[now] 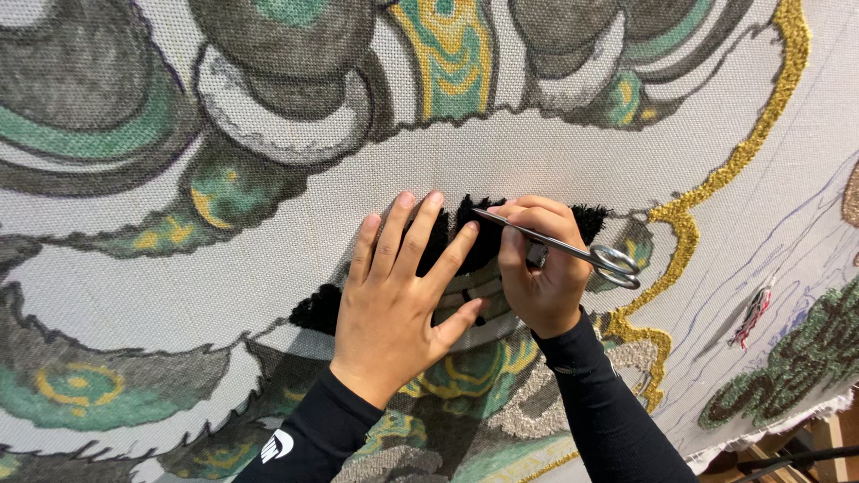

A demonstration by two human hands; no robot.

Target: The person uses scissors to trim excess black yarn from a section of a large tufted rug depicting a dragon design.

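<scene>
Bright, even light; sharp throughout

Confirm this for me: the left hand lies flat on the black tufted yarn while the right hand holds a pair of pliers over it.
Not quite. The right hand holds slim metal scissors, not pliers, as the head view shows. The rest stands: the left hand lies flat on the black tufted yarn.

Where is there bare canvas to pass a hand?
The pale band above the black tufted yarn is bare, as is the unworked cloth right of the gold outline. It is crowded where the left hand and right hand, holding scissors, meet.
</scene>
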